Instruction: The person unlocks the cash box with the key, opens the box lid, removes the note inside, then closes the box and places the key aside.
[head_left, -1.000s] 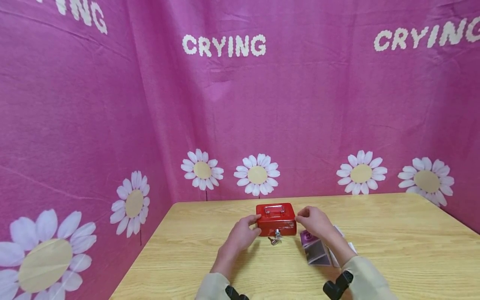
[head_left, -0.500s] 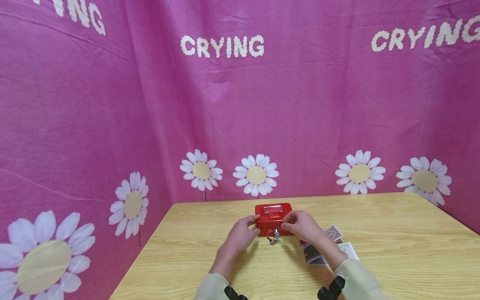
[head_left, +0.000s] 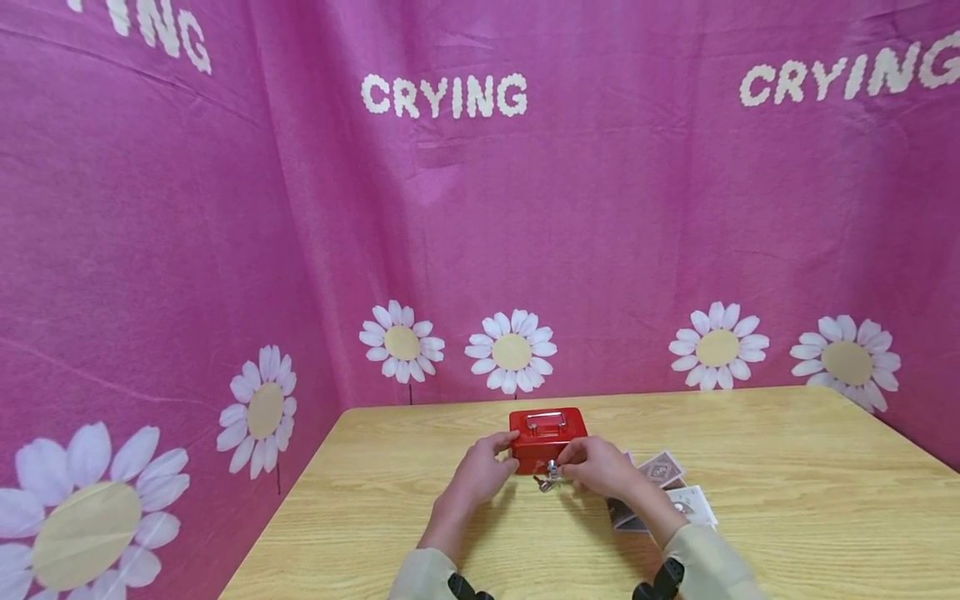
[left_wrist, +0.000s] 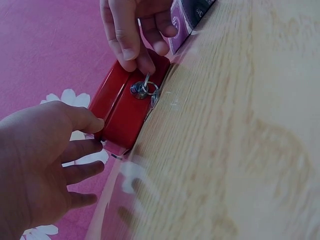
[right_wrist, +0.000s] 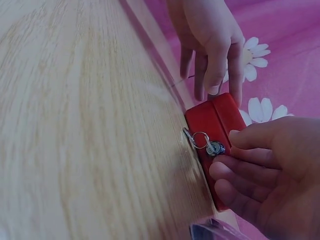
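A small red cash box (head_left: 531, 450) with a metal handle (head_left: 546, 423) on its closed lid stands on the table. From its front lock (right_wrist: 216, 148) a key (left_wrist: 146, 80) sticks out, and a ring (right_wrist: 201, 140) carries a second key hanging below. My left hand (head_left: 482, 472) touches the box's left side, thumb at the front corner, other fingers fairly straight. Just right of the lock is my right hand (head_left: 602, 468); its thumb and bent fingers are around the key area without a visible pinch. Whether its fingertips touch the key or only the box front, I cannot tell.
Several printed cards or booklets (head_left: 692, 503) lie overlapping on the wooden table (head_left: 795, 475) to the right, partly behind the right forearm. A pink curtain (head_left: 600, 208) with flowers hangs along the table's back and left.
My right hand has moved left and down from the box's right side to the lock at its front. The left hand stays at the box's left side.
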